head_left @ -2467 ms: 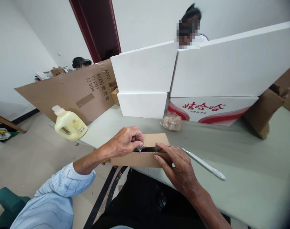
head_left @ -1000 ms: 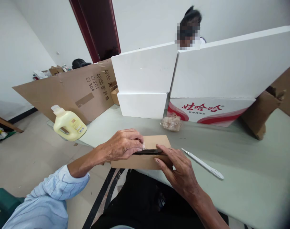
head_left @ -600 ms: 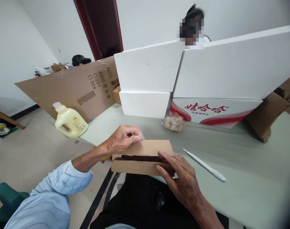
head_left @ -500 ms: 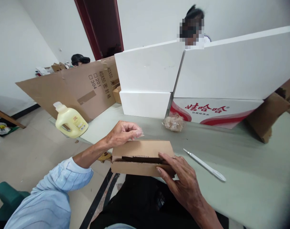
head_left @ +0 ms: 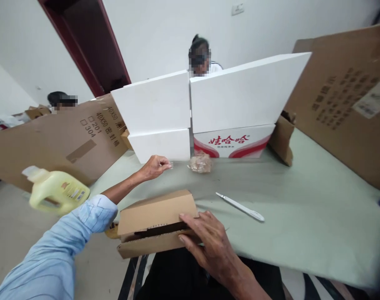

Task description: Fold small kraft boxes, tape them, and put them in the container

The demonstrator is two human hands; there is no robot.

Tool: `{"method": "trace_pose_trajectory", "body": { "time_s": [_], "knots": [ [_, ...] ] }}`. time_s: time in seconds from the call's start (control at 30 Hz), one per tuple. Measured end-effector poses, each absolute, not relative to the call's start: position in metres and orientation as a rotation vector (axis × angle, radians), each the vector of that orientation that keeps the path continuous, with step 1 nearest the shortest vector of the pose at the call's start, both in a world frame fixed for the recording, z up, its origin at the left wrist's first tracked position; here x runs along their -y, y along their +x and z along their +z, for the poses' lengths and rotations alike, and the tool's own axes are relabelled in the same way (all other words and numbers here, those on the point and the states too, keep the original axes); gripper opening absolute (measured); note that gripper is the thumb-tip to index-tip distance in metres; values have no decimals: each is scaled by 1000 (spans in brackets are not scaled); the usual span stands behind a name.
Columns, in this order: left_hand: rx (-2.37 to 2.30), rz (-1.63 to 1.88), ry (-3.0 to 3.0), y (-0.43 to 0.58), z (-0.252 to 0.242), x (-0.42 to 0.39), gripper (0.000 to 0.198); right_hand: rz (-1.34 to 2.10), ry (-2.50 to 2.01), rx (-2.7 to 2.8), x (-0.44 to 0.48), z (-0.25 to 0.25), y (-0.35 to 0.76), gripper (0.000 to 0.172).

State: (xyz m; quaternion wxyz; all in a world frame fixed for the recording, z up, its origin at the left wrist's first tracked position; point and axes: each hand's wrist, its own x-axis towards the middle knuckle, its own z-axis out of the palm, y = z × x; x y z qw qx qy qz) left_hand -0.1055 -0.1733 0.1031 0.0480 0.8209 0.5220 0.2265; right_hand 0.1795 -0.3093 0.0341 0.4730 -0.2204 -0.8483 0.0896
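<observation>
The small cardboard box [head_left: 158, 210] lies at the near edge of a pale green table [head_left: 289, 200], just in front of the wearer's dark-clothed lap; clock directions here run from this box, with twelve pointing straight away from the wearer. Its top flaps stand slightly apart, leaving a long dark slot between them; the contents cannot be made out.

At the box's three o'clock end, the right hand [head_left: 210, 237] grasps it, fingertips on the far flap and thumb on the near one, bridging the slot. At twelve, clear of the box and above the table, the left hand [head_left: 154, 167] has thumb and forefinger pinched on a tiny clear scrap [head_left: 171, 165], too small to identify.

A crumpled wad of clear plastic [head_left: 201, 162] sits at one o'clock. A slim white knife [head_left: 241, 207] lies at three, its narrow tip pointing toward ten. Between nine and ten stands a pale yellow jug [head_left: 60, 189] with a handle.

White panels [head_left: 158, 104] form a barrier beyond the hands, from twelve to one, with a red-and-white printed carton [head_left: 233, 143] between one and two. Behind the barrier, a person's head [head_left: 199, 52] shows over the top.
</observation>
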Motion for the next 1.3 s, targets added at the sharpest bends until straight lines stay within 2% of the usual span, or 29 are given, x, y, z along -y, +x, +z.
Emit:
{"method": "trace_pose_trajectory", "body": {
  "time_s": [0.23,0.47,0.7,1.0,1.17,1.3],
  "knots": [
    [-1488,531,2918,-47,82,82,19,258,-558,2067,315,34,180,29],
    [-1340,322,3195,-6,45,25,32,195,-535,1990,316,28,178,27],
    [-1156,217,3315,-15,6,22,32,131,-484,1913,309,26,170,23],
    [-1073,269,3318,-23,-13,31,38,105,-519,1841,305,26,164,18],
    [-1059,247,3283,-28,-25,42,57,84,-497,1852,304,20,163,17],
    [-1180,98,3176,-28,-32,51,71,104,-510,1875,306,18,165,17]
  ]
}}
